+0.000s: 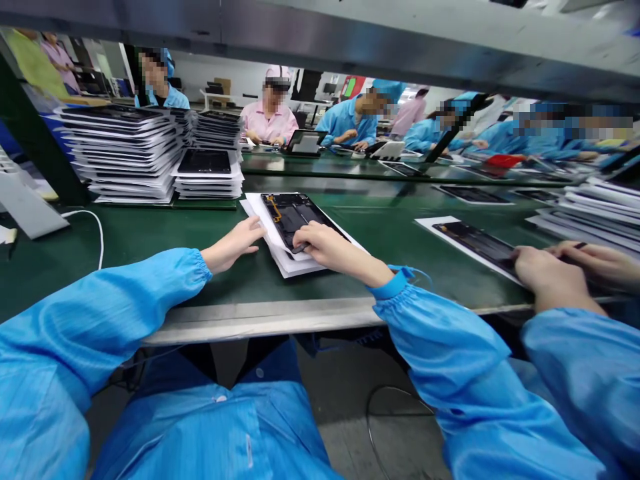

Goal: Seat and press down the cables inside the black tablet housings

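Note:
A black tablet housing (301, 212) with its inside facing up lies on white sheets (300, 268) in front of me. An orange flex cable (274, 208) runs along its left end. My right hand (327, 248) is over the near part of the housing, its fingers closed on a small dark piece (300, 248) whose kind I cannot make out. My left hand (236, 244) has its fingers stretched out, the tips at the left edge of the sheets.
Tall stacks of tablet housings between white sheets (130, 157) stand at the back left. A white cable (101, 233) lies at the left. To the right, a co-worker's hands (555, 270) are at another housing (475, 245). A metal beam (320, 40) crosses above the green bench (225, 293).

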`<state>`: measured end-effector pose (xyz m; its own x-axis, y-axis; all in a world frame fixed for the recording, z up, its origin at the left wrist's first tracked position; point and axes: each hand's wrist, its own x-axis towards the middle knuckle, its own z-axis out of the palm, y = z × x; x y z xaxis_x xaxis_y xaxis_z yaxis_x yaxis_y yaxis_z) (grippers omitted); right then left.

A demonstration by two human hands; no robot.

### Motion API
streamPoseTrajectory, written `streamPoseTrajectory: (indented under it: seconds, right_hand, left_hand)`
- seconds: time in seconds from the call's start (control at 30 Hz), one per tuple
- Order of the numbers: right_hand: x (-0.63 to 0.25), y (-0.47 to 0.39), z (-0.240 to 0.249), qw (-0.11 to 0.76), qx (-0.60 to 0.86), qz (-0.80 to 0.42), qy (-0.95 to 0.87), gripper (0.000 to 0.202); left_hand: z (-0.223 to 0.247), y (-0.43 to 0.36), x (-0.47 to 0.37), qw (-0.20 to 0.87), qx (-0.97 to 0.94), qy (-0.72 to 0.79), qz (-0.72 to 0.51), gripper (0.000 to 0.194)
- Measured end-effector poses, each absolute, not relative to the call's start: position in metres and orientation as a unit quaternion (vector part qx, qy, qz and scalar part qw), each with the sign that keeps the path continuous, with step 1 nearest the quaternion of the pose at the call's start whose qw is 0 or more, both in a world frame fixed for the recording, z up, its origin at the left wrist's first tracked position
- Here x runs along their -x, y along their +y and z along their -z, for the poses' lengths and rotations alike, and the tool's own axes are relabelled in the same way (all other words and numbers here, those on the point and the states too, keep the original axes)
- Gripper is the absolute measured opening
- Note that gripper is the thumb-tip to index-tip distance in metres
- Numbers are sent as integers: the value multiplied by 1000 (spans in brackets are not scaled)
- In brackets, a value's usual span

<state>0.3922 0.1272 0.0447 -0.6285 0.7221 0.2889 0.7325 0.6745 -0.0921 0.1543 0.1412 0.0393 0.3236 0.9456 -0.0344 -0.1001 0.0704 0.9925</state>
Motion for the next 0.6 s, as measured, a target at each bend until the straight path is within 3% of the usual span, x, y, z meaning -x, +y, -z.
streamPoseTrajectory:
  seconds: [0.17,0.33,0.6]
  right_hand:
    - [-398,115,-47,156,365,-3,-918,20]
    - [-391,106,-52,175,347,-12,-921,20]
    - [-379,94,-42,195,342,5,-919,19]
  left_hand:
    - [-33,134,-149,643,-556,408,-333,26]
    - [-28,140,-158,663,-556,406,-292,32]
    - [-29,146,-168,671,-552,397,-296,8]
